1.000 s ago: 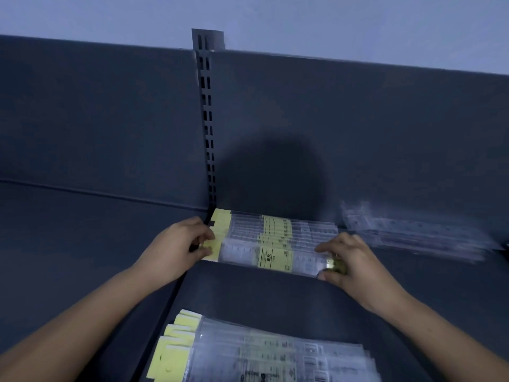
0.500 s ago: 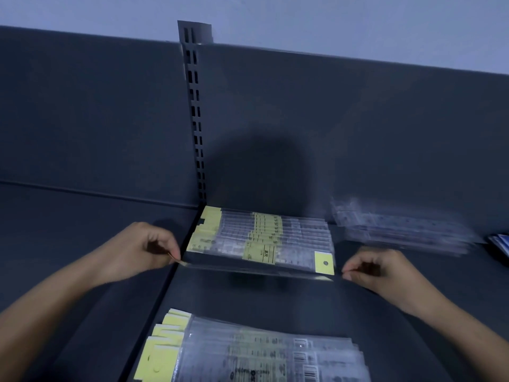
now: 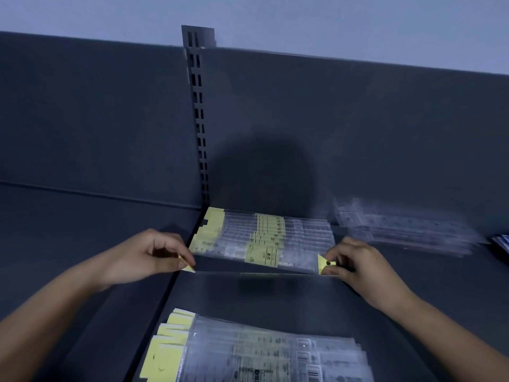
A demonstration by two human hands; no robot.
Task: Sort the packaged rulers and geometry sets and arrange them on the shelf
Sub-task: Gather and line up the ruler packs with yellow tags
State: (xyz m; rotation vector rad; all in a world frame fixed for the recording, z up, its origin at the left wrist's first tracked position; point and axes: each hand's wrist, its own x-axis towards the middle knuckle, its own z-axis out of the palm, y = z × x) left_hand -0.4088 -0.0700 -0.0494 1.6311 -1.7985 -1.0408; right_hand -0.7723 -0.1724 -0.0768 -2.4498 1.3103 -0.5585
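Note:
A row of clear ruler packs with yellow header cards lies on the dark shelf, against the back panel. I hold one ruler pack at the front of that row, edge-on and slightly raised. My left hand pinches its left yellow end between thumb and fingers. My right hand pinches its right yellow tab. A second stack of clear packs with yellow cards lies nearer me at the bottom of the view.
A blurred pile of clear packs sits at the back right of the shelf. A blue-and-white item shows at the right edge. A slotted upright divides the back panel. A lower dark shelf extends to the left.
Both hands first pressed on the row's ends, then drew apart and toward me. They now pinch the two ends of the front ruler pack, which has lifted off the row.

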